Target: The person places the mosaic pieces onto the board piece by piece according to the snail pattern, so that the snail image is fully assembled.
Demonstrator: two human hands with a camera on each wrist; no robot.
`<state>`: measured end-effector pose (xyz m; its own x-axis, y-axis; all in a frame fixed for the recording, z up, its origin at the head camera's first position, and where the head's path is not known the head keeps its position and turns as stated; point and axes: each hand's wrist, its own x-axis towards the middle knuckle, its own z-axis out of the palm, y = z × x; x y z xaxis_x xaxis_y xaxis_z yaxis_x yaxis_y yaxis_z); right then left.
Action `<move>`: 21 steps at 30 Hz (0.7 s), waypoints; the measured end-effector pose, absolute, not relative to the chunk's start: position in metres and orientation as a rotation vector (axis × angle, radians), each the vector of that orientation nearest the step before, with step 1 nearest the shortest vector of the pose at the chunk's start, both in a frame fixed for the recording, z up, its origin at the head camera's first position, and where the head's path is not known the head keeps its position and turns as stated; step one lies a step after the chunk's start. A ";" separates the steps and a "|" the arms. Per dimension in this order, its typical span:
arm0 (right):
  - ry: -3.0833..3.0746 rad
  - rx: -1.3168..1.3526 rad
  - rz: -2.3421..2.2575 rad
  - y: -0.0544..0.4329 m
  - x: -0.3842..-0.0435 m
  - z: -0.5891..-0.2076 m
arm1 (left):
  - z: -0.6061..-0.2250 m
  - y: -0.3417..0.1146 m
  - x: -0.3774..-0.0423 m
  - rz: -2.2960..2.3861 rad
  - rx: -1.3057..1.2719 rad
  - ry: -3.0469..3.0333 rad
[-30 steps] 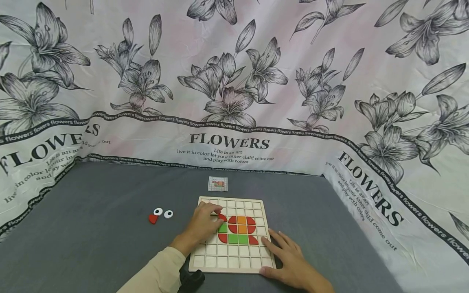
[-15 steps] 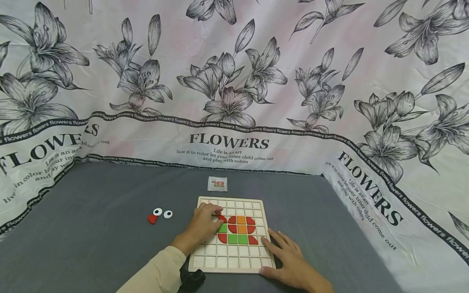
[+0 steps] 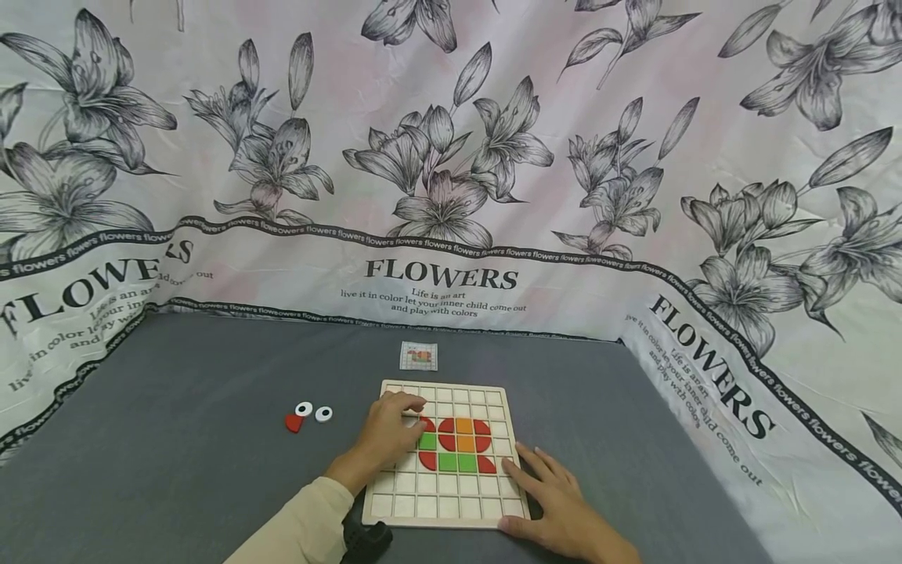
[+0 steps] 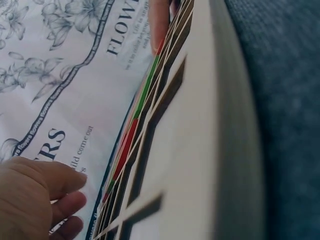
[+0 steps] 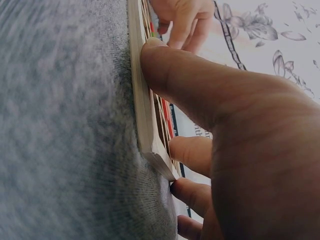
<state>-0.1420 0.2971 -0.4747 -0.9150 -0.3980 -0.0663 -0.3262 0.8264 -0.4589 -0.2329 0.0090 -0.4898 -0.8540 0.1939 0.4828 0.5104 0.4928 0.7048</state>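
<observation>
A pale wooden grid board [image 3: 416, 505] lies on the grey cloth. Set in its cells are red pieces [image 3: 428, 460], green tiles [image 3: 447, 462] and orange tiles [image 3: 466, 426]. Over the upper left cells is my left hand [image 3: 386, 427], thumb and index finger apart beside a red quarter-round piece [image 3: 427, 424]; nothing shows held between them. In the left wrist view the same hand [image 4: 35, 197] hovers just off the grid. My right hand [image 3: 560, 505] rests on the board's lower right corner, thumb on the front edge, other fingers extended along the right side.
Left of the board lie two white eye discs [image 3: 323, 413] and a loose red piece [image 3: 293, 424]. Behind it a small picture card [image 3: 419, 356] shows a coloured pattern on a grid. A flower-printed curtain [image 3: 444, 290] closes off the back and sides.
Both hands keep nearly the same places. The left thumb and index finger shift slightly to the left near the red piece. No piece visibly moves.
</observation>
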 end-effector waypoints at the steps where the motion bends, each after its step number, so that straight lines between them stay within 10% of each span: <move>1: 2.845 -0.562 -0.673 0.297 -0.142 -0.475 | -0.489 0.008 -0.232 -1.311 -0.600 -2.381; 21: 2.839 -0.547 -0.654 0.297 -0.144 -0.477 | -0.456 -0.047 -0.200 -1.189 -0.544 -2.134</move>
